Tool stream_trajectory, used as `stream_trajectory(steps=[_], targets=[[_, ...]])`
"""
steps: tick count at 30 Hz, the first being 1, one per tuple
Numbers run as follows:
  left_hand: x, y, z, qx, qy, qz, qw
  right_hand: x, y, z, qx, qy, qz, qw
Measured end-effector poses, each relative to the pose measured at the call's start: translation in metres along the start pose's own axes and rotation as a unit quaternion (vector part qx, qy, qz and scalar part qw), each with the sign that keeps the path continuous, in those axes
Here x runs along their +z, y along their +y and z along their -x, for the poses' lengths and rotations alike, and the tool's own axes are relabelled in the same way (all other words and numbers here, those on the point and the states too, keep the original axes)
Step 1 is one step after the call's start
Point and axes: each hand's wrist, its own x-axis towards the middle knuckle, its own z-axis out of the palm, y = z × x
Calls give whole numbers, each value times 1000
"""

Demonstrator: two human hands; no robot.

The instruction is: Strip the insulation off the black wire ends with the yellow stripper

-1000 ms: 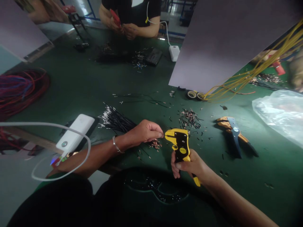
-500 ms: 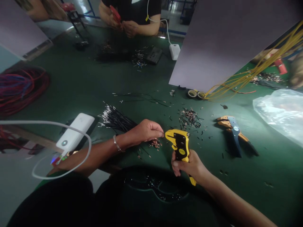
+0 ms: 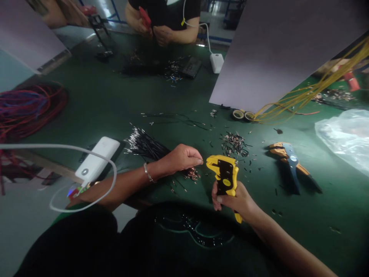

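Observation:
My left hand (image 3: 186,157) is closed in a pinch above a bundle of black wires (image 3: 148,144); what its fingertips hold is too small to make out. Bare copper ends (image 3: 192,175) of wires show just below that hand. My right hand (image 3: 232,200) is wrapped round the handle of a yellow and black wire stripper (image 3: 226,175). The stripper's jaws point up and left, a small gap from my left fingertips. Behind the stripper lies a pile of black and copper scraps (image 3: 235,144).
A blue and orange stripper (image 3: 293,158) and a plastic bag (image 3: 346,134) lie right. On the left are a white power bank (image 3: 98,158), its cable and coiled red wires (image 3: 31,107). Tape rolls (image 3: 238,114) sit by a grey panel (image 3: 259,57). Across the table, a person holds a red tool.
The whole view has shifted slightly, moving the scene right in the picture. The yellow stripper is now a little farther from my left fingertips. Both hands keep their grips.

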Motion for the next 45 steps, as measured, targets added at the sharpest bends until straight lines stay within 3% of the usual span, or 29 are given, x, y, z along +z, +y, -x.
stream_trajectory(steps=[7,13,25,31,42,45], targets=[[-3,2,3,60,51,-73,994,-13,-1,-7,-63,-43,-65,995],[-1,-4,4,145,136,-162,966,-11,-7,-6,-78,-10,-81,994],[2,-4,7,208,179,-204,940,-9,4,-13,-61,-57,-62,995],[8,-1,8,189,168,-176,951,-4,-2,-11,-49,-88,-46,994],[8,-6,7,187,84,-164,965,-5,0,-14,-48,-93,-64,992],[7,-7,7,165,90,-173,967,-6,0,-14,-40,-97,-78,991]])
